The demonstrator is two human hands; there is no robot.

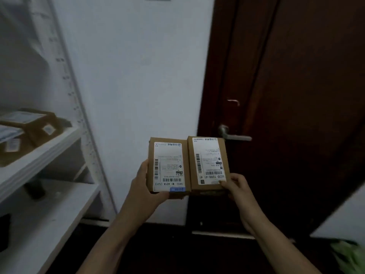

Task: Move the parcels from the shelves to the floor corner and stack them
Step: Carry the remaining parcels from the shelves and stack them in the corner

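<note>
Two brown parcels are held side by side in the air, in front of the white wall (138, 76) and the dark door (296, 86), well apart from the shelves. The left parcel (168, 167) is gripped by the left hand (146, 186): the thumb is laid along its left edge and the fingers are curled beneath its near end, mostly out of sight. The right parcel (208, 163) is pinched at its near right corner by the right hand (237, 186), the thumb pressed on the white label and the fingers curled below. The two parcels are touching along their long sides, the right one set slightly higher. Each is topped by a white label with barcodes, and a blue sticker (177, 189) is seen at the near edge of the left parcel. At the left, an upper shelf (45, 153) is loaded with more brown shelf parcels (37, 123), blurred. A lower shelf (49, 214) is seen beneath it. A metal handle (233, 135) is mounted on the door, just beyond the right parcel. The dark floor (177, 250) lies below, and something green (349, 256) is seen at the lower right.
</note>
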